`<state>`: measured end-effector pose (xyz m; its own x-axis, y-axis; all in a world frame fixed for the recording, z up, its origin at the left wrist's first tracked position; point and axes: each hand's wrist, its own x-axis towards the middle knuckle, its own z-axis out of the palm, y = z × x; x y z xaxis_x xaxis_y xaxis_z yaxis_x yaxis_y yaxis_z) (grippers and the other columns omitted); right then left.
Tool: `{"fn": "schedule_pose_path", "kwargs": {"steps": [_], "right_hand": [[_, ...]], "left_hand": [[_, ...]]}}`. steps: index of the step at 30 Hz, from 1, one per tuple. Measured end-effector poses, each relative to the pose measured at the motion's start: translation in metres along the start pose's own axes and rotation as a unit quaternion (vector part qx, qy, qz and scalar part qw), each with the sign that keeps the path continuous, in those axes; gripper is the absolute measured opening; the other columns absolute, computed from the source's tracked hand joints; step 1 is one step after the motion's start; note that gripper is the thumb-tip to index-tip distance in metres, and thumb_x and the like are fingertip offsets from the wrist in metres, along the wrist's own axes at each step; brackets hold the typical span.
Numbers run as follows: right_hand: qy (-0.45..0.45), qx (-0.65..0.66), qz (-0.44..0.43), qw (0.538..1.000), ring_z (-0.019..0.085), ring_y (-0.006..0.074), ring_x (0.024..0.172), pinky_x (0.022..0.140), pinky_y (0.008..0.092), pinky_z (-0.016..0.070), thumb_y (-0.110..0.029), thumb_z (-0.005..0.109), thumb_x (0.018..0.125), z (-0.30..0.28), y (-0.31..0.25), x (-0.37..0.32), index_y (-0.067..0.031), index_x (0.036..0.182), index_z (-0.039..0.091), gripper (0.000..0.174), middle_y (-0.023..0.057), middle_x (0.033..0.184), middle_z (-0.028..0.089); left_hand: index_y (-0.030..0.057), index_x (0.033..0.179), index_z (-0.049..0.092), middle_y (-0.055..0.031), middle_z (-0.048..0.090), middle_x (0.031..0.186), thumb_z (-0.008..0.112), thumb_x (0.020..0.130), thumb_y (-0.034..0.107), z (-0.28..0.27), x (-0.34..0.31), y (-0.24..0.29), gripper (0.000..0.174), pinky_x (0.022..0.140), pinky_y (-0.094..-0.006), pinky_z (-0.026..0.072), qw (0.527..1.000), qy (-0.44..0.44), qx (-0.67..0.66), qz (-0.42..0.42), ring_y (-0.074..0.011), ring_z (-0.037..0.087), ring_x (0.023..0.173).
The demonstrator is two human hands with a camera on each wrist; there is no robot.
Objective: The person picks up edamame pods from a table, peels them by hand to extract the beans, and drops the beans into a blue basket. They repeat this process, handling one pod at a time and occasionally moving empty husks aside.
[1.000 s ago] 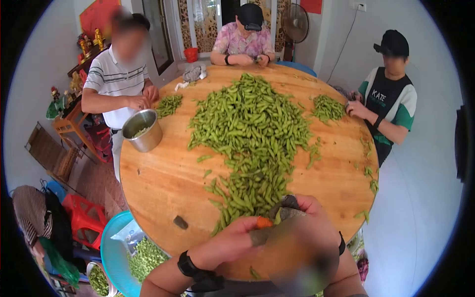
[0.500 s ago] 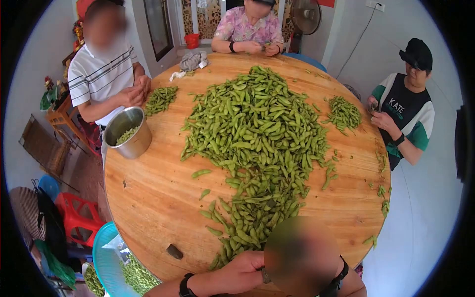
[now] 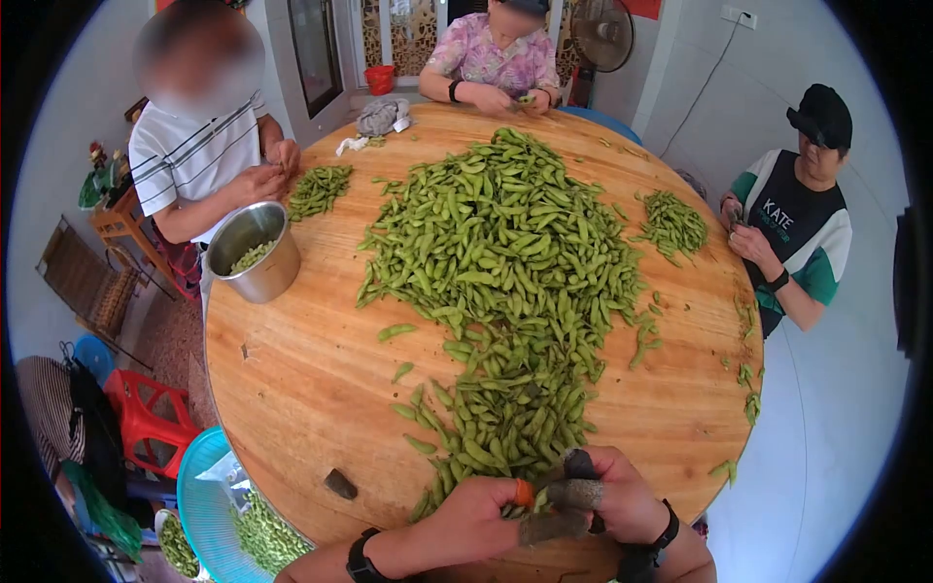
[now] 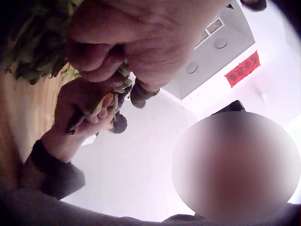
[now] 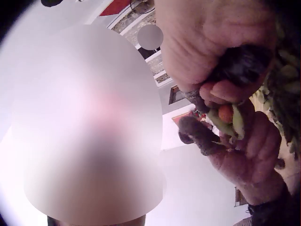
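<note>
In the head view, my left hand (image 3: 468,532) and right hand (image 3: 627,497) meet over the near table edge. Between their fingertips is a green soybean pod (image 5: 239,123), pinched by both hands and partly hidden by the fingers. An orange wrap shows on one left fingertip, and a grey cover is on the left thumb. Dark and grey covers sit on fingers of the right hand. From the left wrist view, the left hand (image 4: 136,42) looms above, fingers curled. Beyond the hands spreads a large heap of soybean pods (image 3: 505,243).
A steel pot (image 3: 267,272) with shelled beans stands at left. A small dark piece (image 3: 340,484) lies on the wooden table (image 3: 301,398). Beside the table sits a blue basket (image 3: 199,491) of beans. Several people sit or stand around, with small pod piles (image 3: 673,225) near some.
The head view has tilted down and shifted since a second ago. My fingers have moved around between the hands, which stay close together over the near edge.
</note>
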<state>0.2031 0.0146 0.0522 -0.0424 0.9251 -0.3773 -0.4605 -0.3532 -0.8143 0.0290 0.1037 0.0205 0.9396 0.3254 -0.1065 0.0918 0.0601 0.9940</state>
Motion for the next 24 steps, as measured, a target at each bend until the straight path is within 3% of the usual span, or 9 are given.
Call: {"fn": "schedule_pose_path", "kwargs": {"steps": [2,6,8,12,14,18,21,24], "right_hand": [[0.052,-0.016,0.010,0.998,0.046,0.0058,0.046,0.041,0.0193,0.0330,-0.007,0.062,0.080,0.003,0.003,0.002,-0.0014,0.085,0.061,0.007,0.0022,0.069,0.057],[0.008,0.022,0.024,0.999,0.043,0.0050,0.050,0.045,0.0189,0.0322,-0.009,0.053,0.088,0.006,0.001,0.000,-0.0018,0.091,0.057,0.009,0.0000,0.062,0.050],[-0.030,0.077,-0.021,0.996,0.040,0.0078,0.043,0.040,0.0224,0.0301,-0.009,0.057,0.084,0.002,0.006,0.002,-0.0025,0.085,0.055,0.007,0.0032,0.061,0.050],[-0.024,0.049,-0.012,0.998,0.037,0.0087,0.043,0.039,0.0231,0.0279,-0.009,0.056,0.085,-0.001,0.006,-0.001,-0.0030,0.089,0.053,0.008,0.0034,0.059,0.047],[-0.015,0.064,-0.011,0.998,0.038,0.0083,0.043,0.039,0.0227,0.0283,-0.010,0.056,0.085,0.001,0.005,-0.001,-0.0036,0.089,0.054,0.008,0.0031,0.058,0.047],[-0.017,0.134,-0.039,0.990,0.042,0.0066,0.046,0.042,0.0210,0.0303,-0.009,0.055,0.087,0.000,0.013,0.001,-0.0031,0.091,0.055,0.007,0.0018,0.059,0.050],[0.013,0.074,-0.046,0.996,0.042,0.0073,0.046,0.042,0.0213,0.0302,-0.009,0.056,0.087,0.000,0.014,0.003,-0.0036,0.091,0.056,0.007,0.0019,0.059,0.050],[-0.006,0.066,-0.070,0.995,0.042,0.0079,0.046,0.042,0.0215,0.0306,-0.009,0.056,0.087,-0.001,0.018,0.003,-0.0034,0.093,0.055,0.008,0.0016,0.059,0.049]], "left_hand": [[0.0029,0.085,0.061,0.0005,0.053,0.062,0.064,0.080,0.021,0.006,0.001,0.001,0.019,0.053,-0.0223,0.0402,0.994,0.085,0.015,-0.072,-0.0046,0.048,0.059],[0.0035,0.083,0.061,0.0021,0.051,0.060,0.063,0.081,0.017,0.005,0.002,0.002,0.014,0.049,-0.0213,0.0379,0.992,0.114,-0.037,-0.045,-0.0036,0.046,0.056],[0.0055,0.096,0.064,0.0038,0.061,0.079,0.061,0.085,0.014,0.001,0.001,0.009,0.014,0.060,-0.0172,0.0412,0.973,0.041,-0.171,-0.151,-0.0019,0.050,0.069],[0.0044,0.097,0.064,0.0033,0.061,0.080,0.056,0.088,0.014,0.001,0.002,0.008,0.014,0.059,-0.0173,0.0407,0.971,0.023,-0.194,-0.134,-0.0024,0.050,0.067],[0.0081,0.090,0.062,0.0045,0.050,0.062,0.053,0.089,0.020,0.004,0.002,0.008,0.015,0.045,-0.0179,0.0328,0.965,0.033,-0.238,-0.105,-0.0029,0.043,0.052],[0.0077,0.090,0.062,0.0047,0.049,0.061,0.054,0.088,0.020,0.003,0.004,0.003,0.015,0.044,-0.0182,0.0335,0.960,0.054,-0.244,-0.125,-0.0033,0.044,0.051],[0.0063,0.091,0.061,0.0040,0.050,0.062,0.056,0.087,0.019,0.000,0.003,0.007,0.015,0.044,-0.0186,0.0339,0.976,0.047,-0.177,-0.118,-0.0030,0.043,0.050],[0.0049,0.091,0.061,0.0032,0.052,0.062,0.056,0.086,0.017,0.004,0.003,0.004,0.014,0.043,-0.0189,0.0344,0.980,0.124,-0.106,-0.113,-0.0025,0.043,0.050]]}}
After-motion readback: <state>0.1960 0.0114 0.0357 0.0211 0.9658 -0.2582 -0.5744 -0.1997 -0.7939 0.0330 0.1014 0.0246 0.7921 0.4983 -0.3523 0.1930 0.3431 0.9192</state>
